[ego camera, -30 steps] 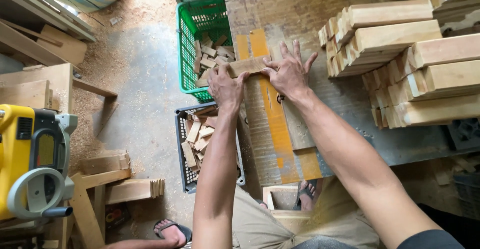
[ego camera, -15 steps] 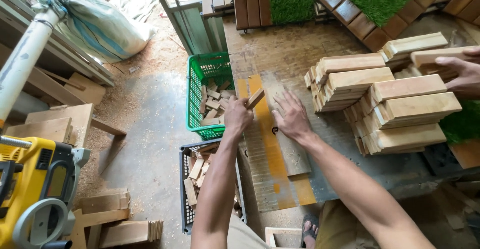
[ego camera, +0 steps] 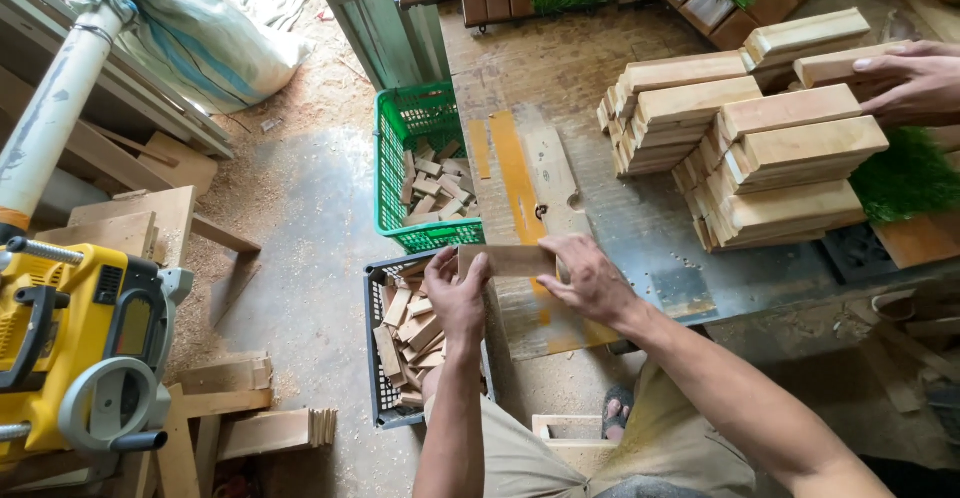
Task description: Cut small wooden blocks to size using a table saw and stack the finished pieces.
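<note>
a short wood block [ego camera: 506, 260] is gripped at its ends by the left hand [ego camera: 458, 296] and right hand [ego camera: 590, 280] over the bench edge [ego camera: 560, 330], offcuts already filling the black crate [ego camera: 378, 378], stacked wood blocks [ego camera: 770, 148] remaining unworked.

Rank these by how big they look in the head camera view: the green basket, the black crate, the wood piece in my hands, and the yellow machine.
1. Yellow machine, though it sits nearest the camera, which inflates it.
2. Green basket and black crate look about alike; the crate is partly hidden by the left hand.
3. Wood piece, smallest.
</note>
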